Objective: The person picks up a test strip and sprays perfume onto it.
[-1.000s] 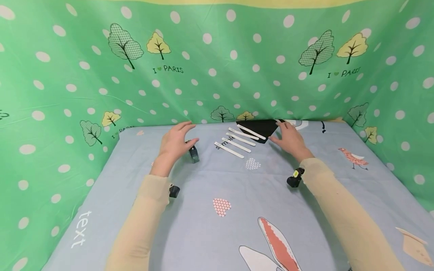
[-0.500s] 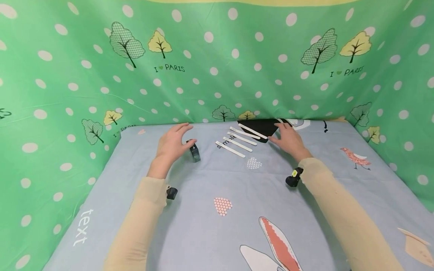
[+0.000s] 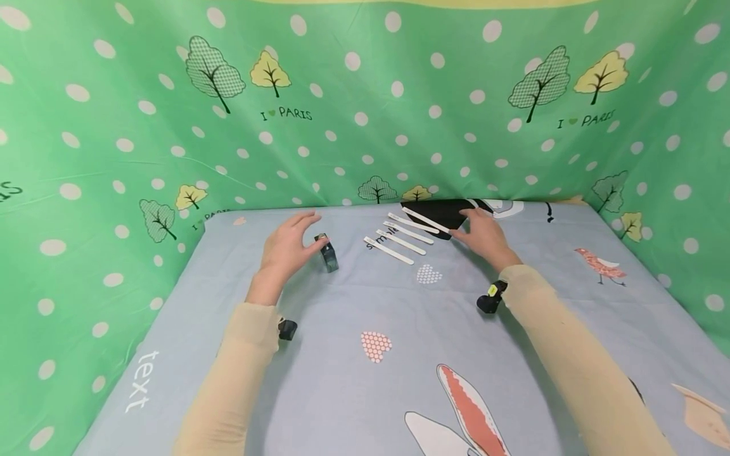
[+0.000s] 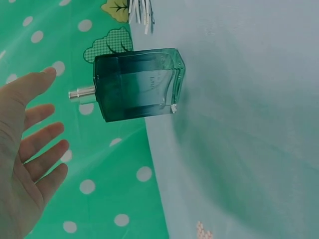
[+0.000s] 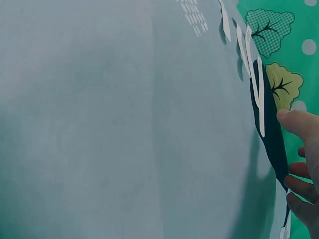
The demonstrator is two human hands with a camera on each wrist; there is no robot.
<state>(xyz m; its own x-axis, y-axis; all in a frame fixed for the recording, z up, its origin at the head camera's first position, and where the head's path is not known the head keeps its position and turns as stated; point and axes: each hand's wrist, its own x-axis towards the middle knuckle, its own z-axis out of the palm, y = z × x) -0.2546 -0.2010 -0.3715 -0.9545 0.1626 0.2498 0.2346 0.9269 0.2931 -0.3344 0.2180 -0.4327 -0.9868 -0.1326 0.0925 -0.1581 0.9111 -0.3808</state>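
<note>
A green-tinted glass perfume bottle (image 3: pixel 329 256) stands upright on the bedsheet-like cloth, its metal spray nozzle (image 4: pixel 81 94) bare in the left wrist view. My left hand (image 3: pixel 287 248) hovers just left of it, fingers spread and relaxed, holding nothing; the thumb overlaps the bottle's top in the head view. Several white paper test strips (image 3: pixel 389 251) lie slanted, roughly side by side, right of the bottle. My right hand (image 3: pixel 486 235) is at their right, fingers loosely bent, with its thumb (image 5: pixel 294 121) close to the end of the farthest strip (image 5: pixel 260 99). It grips nothing.
Grey-blue printed cloth (image 3: pixel 331 380) covers the table, with hearts, a bird and a black shape (image 3: pixel 450 212) printed on it. A green dotted curtain (image 3: pixel 342 88) rises behind and along both sides. Black wrist cameras (image 3: pixel 492 297) sit below my wrists.
My left hand has drawn back slightly toward the left and nearer to me, away from the bottle. My right hand has edged a little left toward the strips. Bottle and strips stay put.
</note>
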